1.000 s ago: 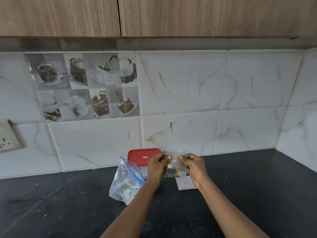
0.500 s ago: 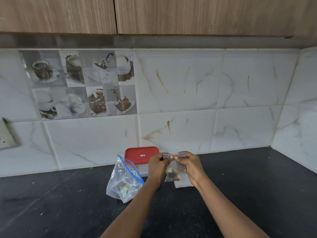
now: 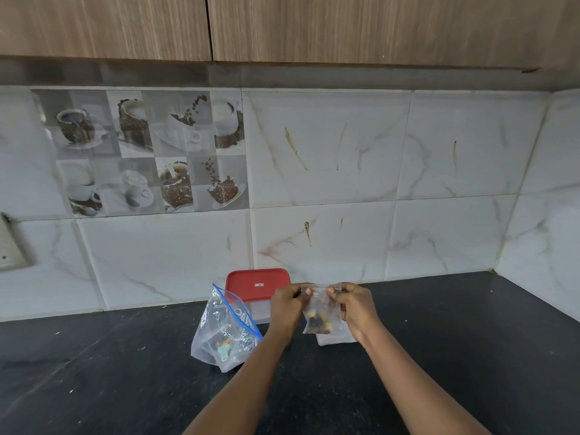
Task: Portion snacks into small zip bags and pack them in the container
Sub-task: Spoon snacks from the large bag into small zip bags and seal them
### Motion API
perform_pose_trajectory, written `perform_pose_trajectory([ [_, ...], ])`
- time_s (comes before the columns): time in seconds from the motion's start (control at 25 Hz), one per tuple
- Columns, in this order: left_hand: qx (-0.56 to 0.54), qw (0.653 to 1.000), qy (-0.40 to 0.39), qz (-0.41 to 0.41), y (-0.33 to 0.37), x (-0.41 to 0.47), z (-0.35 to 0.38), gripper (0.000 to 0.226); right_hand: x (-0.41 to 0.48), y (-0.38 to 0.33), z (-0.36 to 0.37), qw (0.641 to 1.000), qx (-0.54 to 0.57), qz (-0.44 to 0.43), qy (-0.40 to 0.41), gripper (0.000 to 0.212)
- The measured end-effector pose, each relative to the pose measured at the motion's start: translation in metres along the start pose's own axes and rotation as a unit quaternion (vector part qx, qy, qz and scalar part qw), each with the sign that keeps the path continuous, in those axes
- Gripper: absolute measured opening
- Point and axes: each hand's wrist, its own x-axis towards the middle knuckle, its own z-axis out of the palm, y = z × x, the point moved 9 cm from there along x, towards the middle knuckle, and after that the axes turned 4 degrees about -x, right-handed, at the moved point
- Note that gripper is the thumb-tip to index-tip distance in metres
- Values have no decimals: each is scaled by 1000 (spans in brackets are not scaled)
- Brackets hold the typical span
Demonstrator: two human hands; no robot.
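I hold a small clear zip bag (image 3: 320, 318) upright above the counter, with dark and yellow snack pieces in its bottom. My left hand (image 3: 287, 306) pinches the left end of its top strip and my right hand (image 3: 354, 306) pinches the right end. A large zip bag with a blue seal (image 3: 224, 331) stands open to the left, holding a few snack pieces. Behind it sits a clear container with a red lid (image 3: 257, 282) on it. More small clear bags (image 3: 335, 339) lie flat under my right hand.
The black stone counter (image 3: 455, 356) runs wall to wall, with tiled walls behind and at the right corner. A switch plate (image 3: 12, 246) is on the wall at far left. Wooden cabinets hang overhead.
My fingers have slid along the top strip of the small bag, first together, now slightly apart again. The view shifted a little; the other things stayed put.
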Motion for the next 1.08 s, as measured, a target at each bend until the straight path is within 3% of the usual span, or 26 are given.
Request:
perform_pose_trajectory([
  [0.28, -145, 984, 38, -101, -24, 0, -6, 7, 1, 1, -7, 999, 44, 26, 14, 17],
  [0.44, -68, 993, 47, -86, -23, 3, -6, 22, 6, 5, -11, 999, 14, 20, 44, 29],
  [0.52, -35, 994, 70, -79, -20, 4, -7, 21, 8, 5, -11, 999, 20, 14, 45, 23],
  [0.6, -71, 991, 83, -82, -23, 8, -8, 14, 9, 4, -4, 999, 34, 5, 8, 14],
  [0.72, -122, 988, 64, -71, -25, 11, 0, 9, 13, 6, 2, 1000, 8, -1, -27, 12],
  [0.88, -190, 979, 5, -73, -28, 10, 19, 6, 22, 11, -3, 1000, 9, -1, 9, 18],
  [1.08, -156, 986, -7, -61, -29, 15, 25, 9, 25, 7, -6, 1000, 5, -11, 22, 13],
])
